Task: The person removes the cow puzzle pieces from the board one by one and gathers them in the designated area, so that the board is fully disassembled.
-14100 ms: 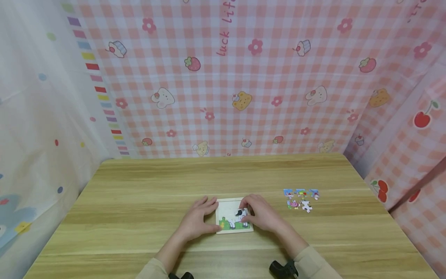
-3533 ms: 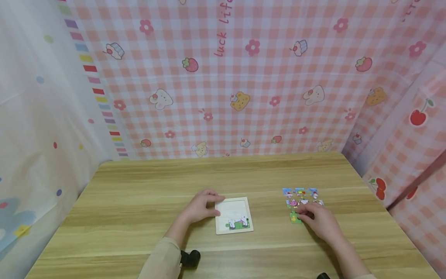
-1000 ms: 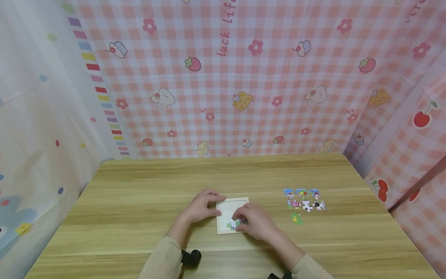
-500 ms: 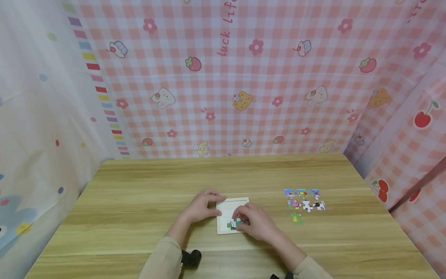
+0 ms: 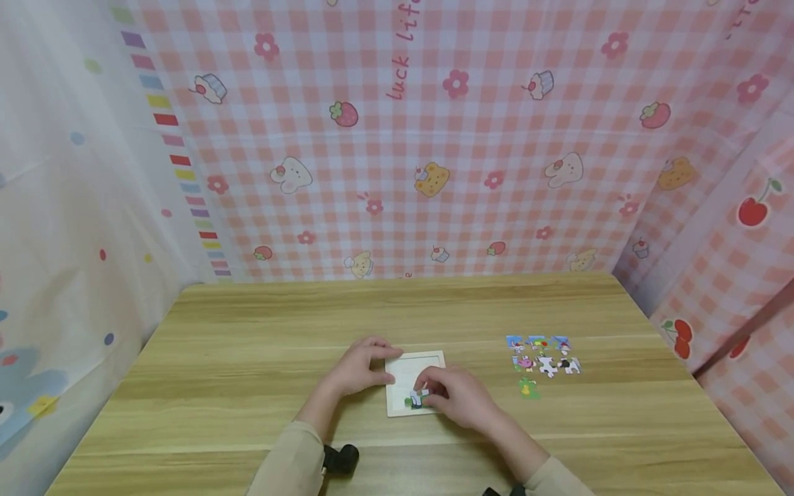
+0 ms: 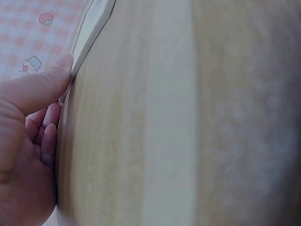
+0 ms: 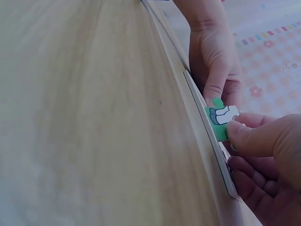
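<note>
A small square puzzle tray [image 5: 403, 372] with a pale wooden rim lies near the table's middle. My left hand [image 5: 358, 368] holds its left side, index finger at the upper left corner and thumb on the left edge; the left wrist view shows the thumb [image 6: 54, 77] against the rim. My right hand [image 5: 457, 396] pinches a green-and-white puzzle piece [image 7: 218, 120] between thumb and index finger, tipped up over the tray's lower part. That hand hides the tray's lower right corner.
Several loose puzzle pieces lie in rows to the right, among them a pink one [image 5: 524, 363], a white one [image 5: 546, 366] and a green-yellow one [image 5: 528, 388]. The wooden table [image 5: 279, 317] reaches back to a pink checked curtain [image 5: 397, 172].
Since the oldest frame, the black-and-white piece and the green-yellow piece have gone from the tray to the rows at right. Lately my right hand returned to the tray and tipped up a piece.
</note>
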Demonstrator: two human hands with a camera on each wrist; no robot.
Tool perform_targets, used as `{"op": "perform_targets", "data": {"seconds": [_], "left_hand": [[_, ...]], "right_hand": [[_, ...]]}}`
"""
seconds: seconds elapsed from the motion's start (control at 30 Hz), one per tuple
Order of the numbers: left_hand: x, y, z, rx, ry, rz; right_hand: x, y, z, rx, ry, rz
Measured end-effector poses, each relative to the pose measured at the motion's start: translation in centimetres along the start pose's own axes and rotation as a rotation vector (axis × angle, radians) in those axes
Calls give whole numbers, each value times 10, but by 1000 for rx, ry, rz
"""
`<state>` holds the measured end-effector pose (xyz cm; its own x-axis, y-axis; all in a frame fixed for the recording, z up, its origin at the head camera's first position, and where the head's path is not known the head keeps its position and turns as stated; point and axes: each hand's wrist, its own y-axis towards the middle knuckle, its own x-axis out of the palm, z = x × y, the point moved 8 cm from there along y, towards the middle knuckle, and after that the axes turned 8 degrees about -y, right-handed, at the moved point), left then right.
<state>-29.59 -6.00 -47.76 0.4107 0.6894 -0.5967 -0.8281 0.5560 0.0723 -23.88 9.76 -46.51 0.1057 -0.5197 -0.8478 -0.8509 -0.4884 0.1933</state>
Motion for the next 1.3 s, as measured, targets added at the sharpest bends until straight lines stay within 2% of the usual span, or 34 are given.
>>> {"op": "perform_targets", "data": {"seconds": [0.23, 0.53, 0.8, 1.13, 1.3], "left_hand": [[1, 0, -4, -19, -3, 8], [1, -1, -4, -26, -17, 8], [2, 0, -4, -27, 1, 0], [2, 0, -2, -27, -2, -4], [2, 0, -2, -26, -2, -3]], "right_hand": [[-4, -4, 0, 15, 16, 11], [-10, -17, 3, 22, 144, 0], [-20, -35, 19, 22, 178, -21], [-55, -64, 56, 43, 126, 73], [-79, -77, 75, 43, 97, 181]]}}
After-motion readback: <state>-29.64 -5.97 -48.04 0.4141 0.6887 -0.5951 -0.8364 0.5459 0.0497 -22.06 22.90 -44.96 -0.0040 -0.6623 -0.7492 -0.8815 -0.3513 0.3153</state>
